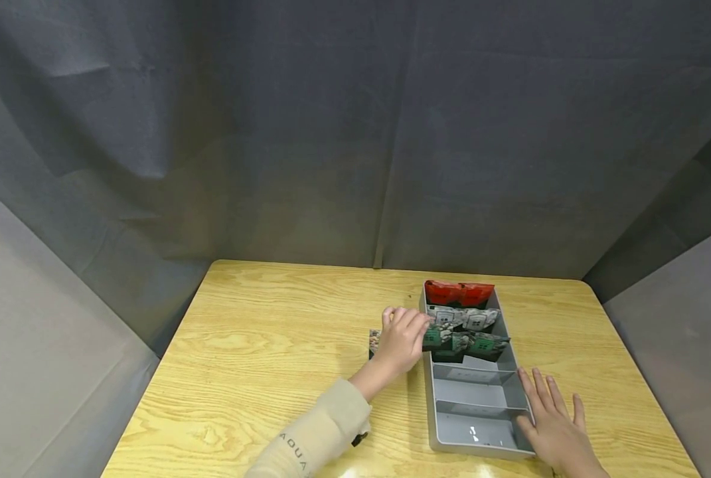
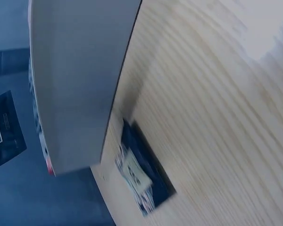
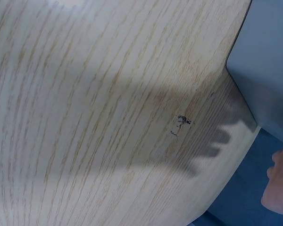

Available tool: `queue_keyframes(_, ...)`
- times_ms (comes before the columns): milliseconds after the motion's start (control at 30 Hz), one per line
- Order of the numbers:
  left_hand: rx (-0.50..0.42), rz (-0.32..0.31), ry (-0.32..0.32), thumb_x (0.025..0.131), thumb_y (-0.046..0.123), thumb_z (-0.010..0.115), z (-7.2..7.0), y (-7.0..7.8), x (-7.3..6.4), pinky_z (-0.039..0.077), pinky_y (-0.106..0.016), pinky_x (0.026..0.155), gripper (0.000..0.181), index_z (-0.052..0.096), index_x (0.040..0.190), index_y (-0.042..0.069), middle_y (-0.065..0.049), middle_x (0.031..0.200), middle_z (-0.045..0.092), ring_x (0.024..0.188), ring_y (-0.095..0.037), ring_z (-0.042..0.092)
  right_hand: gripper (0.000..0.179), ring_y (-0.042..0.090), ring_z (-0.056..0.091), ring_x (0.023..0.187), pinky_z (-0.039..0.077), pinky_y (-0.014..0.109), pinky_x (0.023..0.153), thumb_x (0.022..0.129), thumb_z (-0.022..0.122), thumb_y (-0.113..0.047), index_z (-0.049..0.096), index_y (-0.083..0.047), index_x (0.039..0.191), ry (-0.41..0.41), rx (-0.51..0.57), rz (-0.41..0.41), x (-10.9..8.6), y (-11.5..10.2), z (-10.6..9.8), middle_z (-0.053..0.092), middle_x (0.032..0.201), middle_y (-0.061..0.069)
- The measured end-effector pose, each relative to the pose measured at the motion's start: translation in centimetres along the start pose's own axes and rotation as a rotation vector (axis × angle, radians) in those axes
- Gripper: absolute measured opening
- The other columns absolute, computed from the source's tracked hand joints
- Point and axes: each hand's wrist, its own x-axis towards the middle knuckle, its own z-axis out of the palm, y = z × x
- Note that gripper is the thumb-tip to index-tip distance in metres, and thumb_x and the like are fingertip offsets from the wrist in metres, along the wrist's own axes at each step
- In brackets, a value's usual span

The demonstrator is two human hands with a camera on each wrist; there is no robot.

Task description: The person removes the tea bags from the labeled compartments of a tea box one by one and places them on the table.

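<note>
Above the left rim of a grey divided box (image 1: 476, 448), my left hand (image 1: 399, 338) pinches a dark packet with a green label (image 1: 433, 336). The same packet (image 2: 7, 129) shows at the left of the left wrist view. Another dark packet (image 2: 137, 174), with a pale label, lies on the table beside the box, mostly hidden behind the left hand in the head view. My right hand (image 1: 555, 425) touches the box's right side near the front, fingers extended. Inside the box stand red packets (image 1: 459, 293), grey-labelled packets (image 1: 465, 318) and a green-labelled packet (image 1: 483, 345).
The box stands on a wood-grain table (image 1: 259, 358), right of its middle. Thin dividers (image 1: 480, 405) split it into compartments, the packets being in the rear ones. A dark curtain (image 1: 307, 166) hangs behind the table, with pale panels (image 1: 50, 352) at the sides.
</note>
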Motion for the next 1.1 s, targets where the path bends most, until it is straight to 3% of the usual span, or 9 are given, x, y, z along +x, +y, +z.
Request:
queue_keyframes(167, -0.004, -0.054, 0.010, 0.096, 0.020, 0.040, -0.7, -2.2, -0.7, 0.028, -0.039, 0.089, 0.020, 0.059, 0.095, 0.014, 0.005, 0.089, 0.056, 0.087, -0.013, 0.047, 0.074, 0.035, -0.008, 0.138, -0.019, 0.061, 0.096, 0.092, 0.042, -0.028, -0.008, -0.022, 0.147, -0.004, 0.005, 0.002, 0.0, -0.1, -0.1, 0.003, 0.151, 0.017)
queue_keyframes(367, 0.039, -0.112, -0.053, 0.098, 0.023, 0.036, -1.1, -5.4, -2.2, 0.026, -0.040, 0.091, 0.022, 0.057, 0.096, 0.016, 0.006, 0.085, 0.054, 0.086, -0.013, 0.045, 0.075, 0.036, -0.006, 0.137, -0.018, 0.062, 0.096, 0.092, 0.042, -0.028, -0.008, -0.022, 0.147, -0.012, 0.004, 0.007, 0.0, -0.2, -0.3, 0.006, 0.151, 0.018)
queue_keyframes(600, 0.046, -0.219, -0.179, 0.096, 0.021, 0.043, -1.4, -8.8, -4.4, 0.026, -0.042, 0.093, 0.015, 0.057, 0.096, 0.016, 0.006, 0.090, 0.057, 0.090, -0.014, 0.047, 0.075, 0.036, -0.007, 0.137, -0.019, 0.062, 0.096, 0.092, 0.042, -0.027, -0.008, -0.021, 0.147, -0.017, 0.009, 0.004, -0.1, -0.3, -0.3, 0.005, 0.151, 0.018)
queue_keyframes(833, 0.032, -0.268, -0.311, 0.095, 0.021, 0.045, -1.1, -11.9, -6.3, 0.023, -0.044, 0.093, 0.013, 0.057, 0.091, 0.018, 0.007, 0.085, 0.061, 0.086, -0.014, 0.045, 0.074, 0.038, -0.006, 0.137, -0.019, 0.062, 0.096, 0.092, 0.041, -0.029, -0.009, -0.021, 0.147, -0.033, 0.016, 0.008, 0.0, -0.3, -0.3, 0.001, 0.151, 0.017)
queue_keyframes(1100, 0.050, -0.334, -0.479, 0.097, 0.023, 0.042, -0.6, -14.0, -7.9, 0.021, -0.043, 0.094, 0.014, 0.056, 0.095, 0.020, 0.009, 0.089, 0.060, 0.083, -0.012, 0.042, 0.073, 0.035, -0.012, 0.137, -0.021, 0.060, 0.095, 0.093, 0.040, -0.028, -0.010, -0.022, 0.146, -0.021, 0.011, 0.000, 0.0, 0.0, -0.1, -0.001, 0.152, 0.017)
